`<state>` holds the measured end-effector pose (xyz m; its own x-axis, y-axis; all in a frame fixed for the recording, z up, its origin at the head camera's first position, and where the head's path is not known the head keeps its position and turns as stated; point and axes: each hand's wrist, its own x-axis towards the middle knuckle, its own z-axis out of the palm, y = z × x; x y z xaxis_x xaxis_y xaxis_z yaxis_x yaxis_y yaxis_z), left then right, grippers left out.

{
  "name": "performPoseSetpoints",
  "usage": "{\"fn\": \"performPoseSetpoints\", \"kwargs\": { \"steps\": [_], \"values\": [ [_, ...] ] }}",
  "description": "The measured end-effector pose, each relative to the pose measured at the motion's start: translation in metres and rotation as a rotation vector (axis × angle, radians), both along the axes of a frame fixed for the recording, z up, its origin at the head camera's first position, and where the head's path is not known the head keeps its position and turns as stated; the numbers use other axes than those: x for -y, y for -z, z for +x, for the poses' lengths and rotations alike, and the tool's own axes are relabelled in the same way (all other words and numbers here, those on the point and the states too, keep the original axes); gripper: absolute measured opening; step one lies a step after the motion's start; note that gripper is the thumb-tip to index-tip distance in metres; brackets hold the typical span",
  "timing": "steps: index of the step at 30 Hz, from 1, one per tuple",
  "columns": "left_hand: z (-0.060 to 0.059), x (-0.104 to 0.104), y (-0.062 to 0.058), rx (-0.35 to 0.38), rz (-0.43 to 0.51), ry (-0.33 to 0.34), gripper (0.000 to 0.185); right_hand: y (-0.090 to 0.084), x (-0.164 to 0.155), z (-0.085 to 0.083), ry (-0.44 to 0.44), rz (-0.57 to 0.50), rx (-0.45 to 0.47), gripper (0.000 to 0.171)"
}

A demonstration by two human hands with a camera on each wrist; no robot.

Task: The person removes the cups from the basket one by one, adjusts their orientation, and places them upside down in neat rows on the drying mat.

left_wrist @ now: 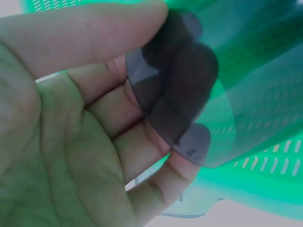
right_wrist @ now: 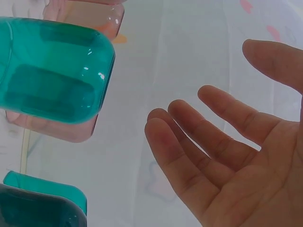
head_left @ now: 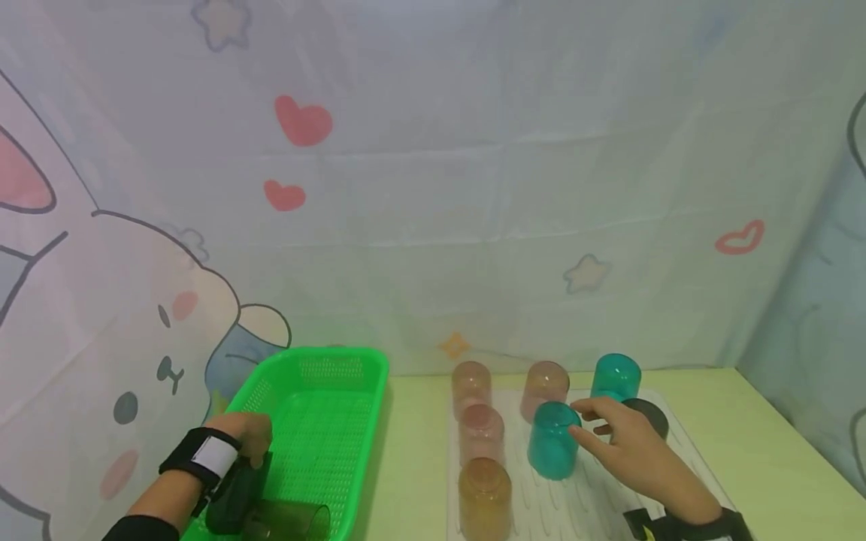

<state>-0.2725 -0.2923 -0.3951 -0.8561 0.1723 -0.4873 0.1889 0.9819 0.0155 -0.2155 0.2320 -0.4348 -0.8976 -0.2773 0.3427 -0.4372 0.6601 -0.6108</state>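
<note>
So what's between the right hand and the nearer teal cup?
Nothing: the right wrist view shows only bare air between the open right hand and the nearer teal cup; they're apart.

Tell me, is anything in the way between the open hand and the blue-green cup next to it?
No. The right hand is open beside the nearer blue-green cup on the white mat, with nothing visible between them.

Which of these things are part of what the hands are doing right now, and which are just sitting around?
In the job:
left hand holding the dark cup
green basket
right hand, open by the teal cup
white rack

Lying about:
pink cups
amber cup
cartoon curtain
</note>
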Motion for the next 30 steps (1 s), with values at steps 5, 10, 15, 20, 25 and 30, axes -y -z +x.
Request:
{"fn": "performPoseSetpoints", "kwargs": {
  "steps": [5,10,15,20,25,30],
  "values": [
    [0.0,0.003,-0.008,-0.033,0.145,-0.005,0.039,-0.002,-0.001,0.0,0.011,-0.004,0.004,0.037],
    [0.003,0.005,-0.018,-0.115,0.288,0.013,0.032,-0.002,-0.001,0.001,0.019,-0.001,0.009,0.037],
    [0.01,0.001,-0.028,-0.212,0.372,0.065,0.032,-0.004,-0.001,0.003,0.006,0.0,-0.003,0.037],
    [0.019,-0.006,-0.035,-0.282,0.435,0.145,0.025,-0.007,0.002,-0.001,0.009,0.004,-0.022,0.037],
    [0.028,-0.019,-0.035,-0.365,0.506,0.218,0.018,-0.005,0.002,-0.001,-0.002,0.004,-0.026,0.036],
    [0.042,-0.038,-0.033,-0.475,0.547,0.211,0.021,-0.003,0.002,0.001,-0.015,-0.007,-0.027,0.033]
  ]
}}
